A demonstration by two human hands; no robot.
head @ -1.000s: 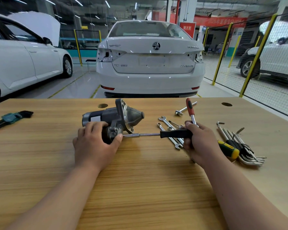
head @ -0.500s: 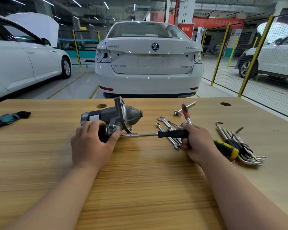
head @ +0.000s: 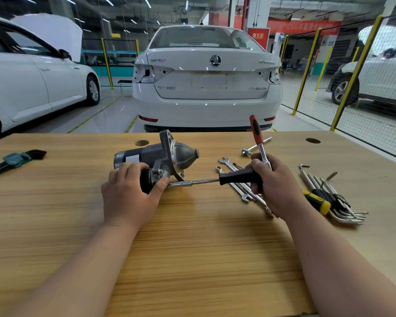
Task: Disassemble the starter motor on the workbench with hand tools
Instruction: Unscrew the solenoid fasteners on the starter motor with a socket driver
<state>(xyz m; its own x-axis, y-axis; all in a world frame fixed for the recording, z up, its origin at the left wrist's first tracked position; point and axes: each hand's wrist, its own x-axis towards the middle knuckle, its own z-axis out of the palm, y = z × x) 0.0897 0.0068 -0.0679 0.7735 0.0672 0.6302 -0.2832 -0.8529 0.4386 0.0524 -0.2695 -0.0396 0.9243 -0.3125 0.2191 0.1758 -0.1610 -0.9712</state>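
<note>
Though sideways, grey cone-nosed starter motor (head: pixel 183 156)

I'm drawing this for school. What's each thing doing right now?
Starter motor, lying on its side, gripped by left hand.
Black-handled driver, tip at motor, gripped by right hand.
Red-handled ratchet, sticking up from right hand.
Spanners, loose on workbench.
Left car's bonnet, raised.

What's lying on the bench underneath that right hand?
Several shiny spanners lie on the workbench beneath the right hand, ends poking out either side. The hand covers their middles, so an exact count isn't possible.
</note>
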